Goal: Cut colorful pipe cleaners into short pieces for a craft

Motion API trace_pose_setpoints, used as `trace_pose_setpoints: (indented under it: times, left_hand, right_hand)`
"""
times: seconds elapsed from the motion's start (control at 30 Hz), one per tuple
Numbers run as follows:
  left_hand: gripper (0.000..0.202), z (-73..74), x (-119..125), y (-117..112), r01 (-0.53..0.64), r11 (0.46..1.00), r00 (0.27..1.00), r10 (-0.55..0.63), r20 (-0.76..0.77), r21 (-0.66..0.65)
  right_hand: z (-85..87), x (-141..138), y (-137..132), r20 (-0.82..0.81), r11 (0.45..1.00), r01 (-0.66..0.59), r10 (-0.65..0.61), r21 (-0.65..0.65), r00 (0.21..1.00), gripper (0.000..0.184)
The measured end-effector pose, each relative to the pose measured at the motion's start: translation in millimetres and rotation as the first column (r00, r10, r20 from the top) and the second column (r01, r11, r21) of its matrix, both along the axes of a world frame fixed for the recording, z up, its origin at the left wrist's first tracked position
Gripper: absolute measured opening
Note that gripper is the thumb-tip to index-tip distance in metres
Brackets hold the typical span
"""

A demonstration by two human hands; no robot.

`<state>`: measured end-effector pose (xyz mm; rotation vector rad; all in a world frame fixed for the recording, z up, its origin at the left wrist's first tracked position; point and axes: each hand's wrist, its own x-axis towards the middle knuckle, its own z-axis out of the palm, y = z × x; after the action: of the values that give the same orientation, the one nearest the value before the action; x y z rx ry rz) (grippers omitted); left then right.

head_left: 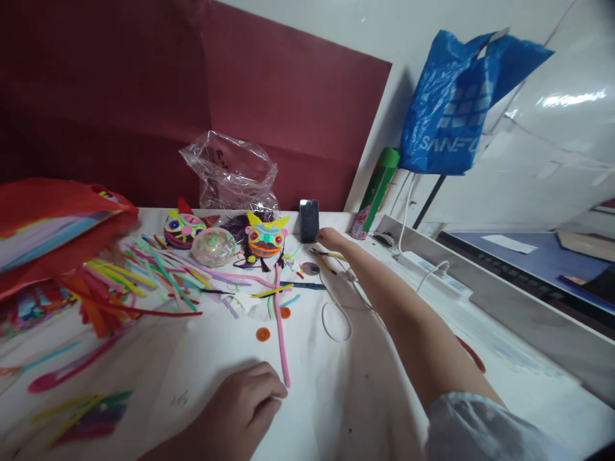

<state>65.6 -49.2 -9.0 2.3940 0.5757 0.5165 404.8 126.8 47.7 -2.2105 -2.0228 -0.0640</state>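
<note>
My right hand (331, 239) is stretched far out over the white table (336, 397), beside a black phone (309, 219) and over yellow-handled pliers (327, 256). Its fingers are closed, and what they hold is hidden. My left hand (245, 406) rests near the front edge, fingers curled, pinching the near end of a long pink pipe cleaner (281, 320). That pipe cleaner runs up to an orange craft face (266, 238) with yellow ears.
Loose coloured pipe cleaners (144, 275) cover the left half. A second craft face (181, 229), a glittery ball (214, 246), a clear plastic bag (233, 169), a green can (375, 192), a white cable (336, 320), a power strip (432, 269) and a hanging blue bag (456, 102) are about.
</note>
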Motion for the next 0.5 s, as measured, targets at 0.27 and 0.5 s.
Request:
trace_pose_setpoints:
  times: [0.27, 0.5]
  left_hand:
    - [0.018, 0.3, -2.0, -0.7, -0.013, 0.999, 0.998, 0.015, -0.055, 0.034]
    - [0.016, -2.8, -2.2, 1.6, -0.011, 0.995, 1.0, 0.013, -0.022, 0.096]
  right_hand:
    - [-10.2, -53.9, -24.0, -0.055, 0.99, -0.139, 0.14, 0.028, 0.989, 0.029]
    - [6.5, 82.6, -65.9, 0.004, 0.921, 0.385, -0.386, 0.063, 0.922, 0.032]
